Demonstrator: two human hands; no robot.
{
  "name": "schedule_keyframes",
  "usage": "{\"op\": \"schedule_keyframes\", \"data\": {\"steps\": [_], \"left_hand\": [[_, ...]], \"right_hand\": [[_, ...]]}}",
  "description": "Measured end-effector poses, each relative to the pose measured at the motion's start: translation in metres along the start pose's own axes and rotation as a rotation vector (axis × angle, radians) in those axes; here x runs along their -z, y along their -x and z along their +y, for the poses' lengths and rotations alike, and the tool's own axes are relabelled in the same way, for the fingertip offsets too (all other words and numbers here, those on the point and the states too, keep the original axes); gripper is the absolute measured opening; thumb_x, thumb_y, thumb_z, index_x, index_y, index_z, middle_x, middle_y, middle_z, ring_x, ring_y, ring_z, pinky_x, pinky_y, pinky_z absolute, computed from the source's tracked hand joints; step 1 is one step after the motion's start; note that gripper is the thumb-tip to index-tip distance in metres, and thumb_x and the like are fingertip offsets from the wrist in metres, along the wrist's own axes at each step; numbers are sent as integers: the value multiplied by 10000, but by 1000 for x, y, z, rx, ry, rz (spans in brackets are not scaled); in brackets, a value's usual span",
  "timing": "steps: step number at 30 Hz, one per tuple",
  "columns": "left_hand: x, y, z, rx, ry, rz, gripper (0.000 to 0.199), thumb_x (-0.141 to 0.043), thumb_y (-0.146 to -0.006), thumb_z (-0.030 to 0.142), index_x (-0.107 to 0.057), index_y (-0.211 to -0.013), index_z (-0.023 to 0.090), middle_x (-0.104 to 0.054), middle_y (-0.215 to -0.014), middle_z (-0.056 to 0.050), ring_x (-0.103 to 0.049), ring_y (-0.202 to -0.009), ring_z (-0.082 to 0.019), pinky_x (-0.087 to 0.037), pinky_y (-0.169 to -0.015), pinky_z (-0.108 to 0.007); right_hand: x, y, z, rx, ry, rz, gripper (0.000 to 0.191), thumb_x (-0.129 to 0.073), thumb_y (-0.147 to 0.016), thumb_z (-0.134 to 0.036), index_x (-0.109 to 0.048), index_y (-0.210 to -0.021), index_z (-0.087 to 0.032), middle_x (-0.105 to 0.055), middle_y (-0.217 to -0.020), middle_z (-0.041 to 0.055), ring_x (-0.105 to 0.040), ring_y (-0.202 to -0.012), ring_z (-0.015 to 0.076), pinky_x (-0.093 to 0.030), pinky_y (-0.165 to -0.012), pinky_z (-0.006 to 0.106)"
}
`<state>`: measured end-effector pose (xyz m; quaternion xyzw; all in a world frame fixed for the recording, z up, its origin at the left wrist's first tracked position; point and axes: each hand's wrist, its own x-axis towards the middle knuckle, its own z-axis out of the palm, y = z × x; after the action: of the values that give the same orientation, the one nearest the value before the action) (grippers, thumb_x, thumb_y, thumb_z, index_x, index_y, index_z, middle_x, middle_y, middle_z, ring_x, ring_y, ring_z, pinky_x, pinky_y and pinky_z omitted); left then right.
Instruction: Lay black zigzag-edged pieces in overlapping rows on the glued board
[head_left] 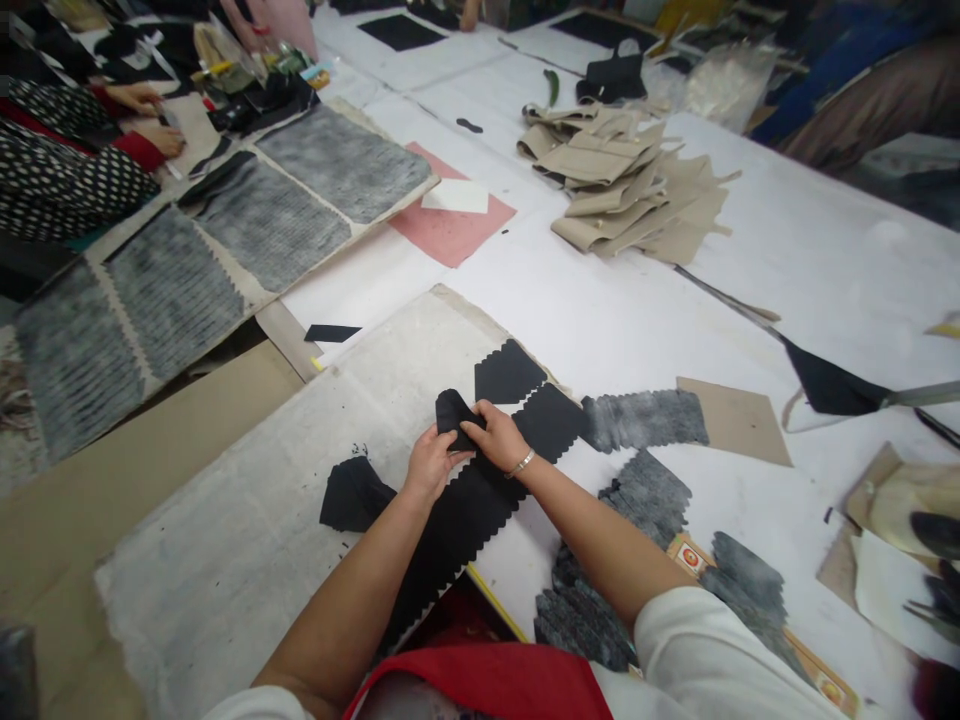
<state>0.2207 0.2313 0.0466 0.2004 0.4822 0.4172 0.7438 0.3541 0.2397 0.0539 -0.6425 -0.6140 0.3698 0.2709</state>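
Observation:
Between my two hands is a small black fabric piece, raised above the pale board. My left hand pinches its lower left side. On its right side, my right hand grips with thumb and fingers; a bracelet circles that wrist. Under my hands runs a stack of black scalloped-edge pieces, partly hidden by my forearms. Another black scalloped piece lies just beyond, and a loose black piece rests on the board to the left.
Grey-coated scalloped pieces lie on the white table to the right. Beige folded pieces are heaped farther back. A board with grey panels sits at left, near a co-worker's hands. Scissors or a blade tool lies at right.

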Motion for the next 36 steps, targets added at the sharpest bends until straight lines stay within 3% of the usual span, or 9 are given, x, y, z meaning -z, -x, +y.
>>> {"op": "schedule_keyframes", "data": {"steps": [3, 8, 14, 19, 24, 30, 36], "left_hand": [[-1, -4, 0, -40, -42, 57, 264, -665, -669, 258, -605, -894, 133, -670, -826, -65, -643, -779, -187, -535, -709, -342], [1, -9, 4, -26, -31, -44, 302, -706, -645, 274, -634, -900, 127, -683, -876, -80, -644, -828, -205, -524, -766, -379], [0, -17, 5, 13, -113, 26, 313, -751, -583, 266, -659, -843, 117, -689, -816, -72, -639, -752, -189, -517, -758, -379], [-2, -24, 2, -17, -163, 8, 382, -771, -536, 304, -668, -851, 115, -699, -785, -60, -645, -779, -210, -504, -776, -384], [0, -26, 0, -4, -127, -50, 366, -765, -545, 280, -662, -853, 112, -701, -773, -58, -650, -772, -208, -493, -802, -387], [3, -28, -1, 23, -156, -72, 380, -764, -552, 275, -662, -879, 112, -703, -788, -61, -653, -787, -214, -493, -810, -397], [3, -29, 0, 39, -168, -89, 345, -752, -551, 255, -659, -852, 113, -704, -795, -69, -650, -852, -236, -491, -835, -413]], "right_hand": [[2, 0, -1, 15, 1, 20, 177, -548, -760, -353, -460, -747, -200, -500, -711, -24, -456, -683, 133, -374, -666, 251], [13, -8, 7, -177, -319, -231, 237, -580, -709, -398, -457, -717, -196, -486, -631, -50, -445, -584, 111, -363, -561, 231], [17, -11, 15, -131, -205, -58, 267, -644, -638, -346, -423, -631, -196, -434, -595, -71, -400, -584, 93, -322, -565, 224], [18, -14, 20, -258, -471, -180, 325, -649, -622, -456, -470, -691, -193, -480, -591, -69, -421, -542, 90, -329, -527, 224], [20, -15, 23, -289, -438, -77, 378, -720, -544, -443, -444, -625, -197, -454, -542, -84, -404, -517, 79, -316, -508, 217], [17, -16, 28, -347, -618, -173, 356, -686, -587, -471, -481, -677, -194, -484, -550, -77, -424, -506, 82, -330, -499, 219], [15, -21, 31, -308, -533, -85, 333, -701, -571, -400, -446, -637, -196, -433, -521, -97, -376, -490, 66, -287, -481, 209]]}}
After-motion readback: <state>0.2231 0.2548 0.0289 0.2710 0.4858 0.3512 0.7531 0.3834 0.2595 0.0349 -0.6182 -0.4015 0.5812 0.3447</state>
